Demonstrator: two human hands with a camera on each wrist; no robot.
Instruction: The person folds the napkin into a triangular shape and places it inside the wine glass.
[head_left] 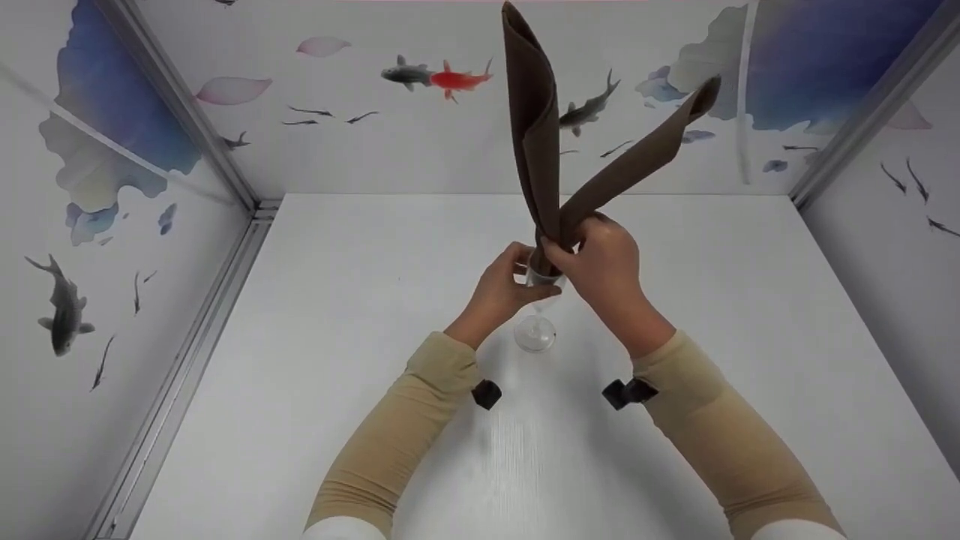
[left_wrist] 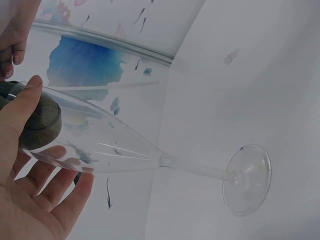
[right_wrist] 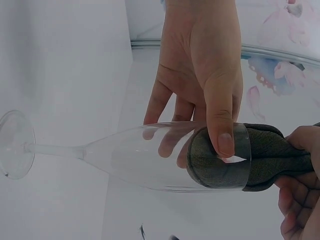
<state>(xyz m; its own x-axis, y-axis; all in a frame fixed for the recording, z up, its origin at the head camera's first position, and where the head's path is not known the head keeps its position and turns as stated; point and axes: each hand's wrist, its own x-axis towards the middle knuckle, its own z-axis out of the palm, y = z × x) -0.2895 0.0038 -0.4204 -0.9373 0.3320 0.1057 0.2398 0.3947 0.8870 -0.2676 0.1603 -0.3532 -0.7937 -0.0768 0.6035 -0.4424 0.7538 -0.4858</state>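
A brown cloth napkin (head_left: 538, 135), rolled and spread into two upright arms, has its rounded folded end (right_wrist: 265, 142) inside the mouth of a clear champagne flute (left_wrist: 125, 142). My left hand (head_left: 499, 281) holds the flute's bowl close to the rim, thumb on one side and fingers on the other. Just above the rim, my right hand (head_left: 609, 259) pinches the napkin where its two arms meet. In the right wrist view, the napkin end fills only the upper bowl; the lower bowl and stem are see-through.
A white table (head_left: 337, 300) lies beneath the hands, with white panels painted with fish and petals at the back and sides. Dark wrist cameras (head_left: 630, 392) sit below both hands. Metal frame strips (head_left: 187, 390) edge the left side.
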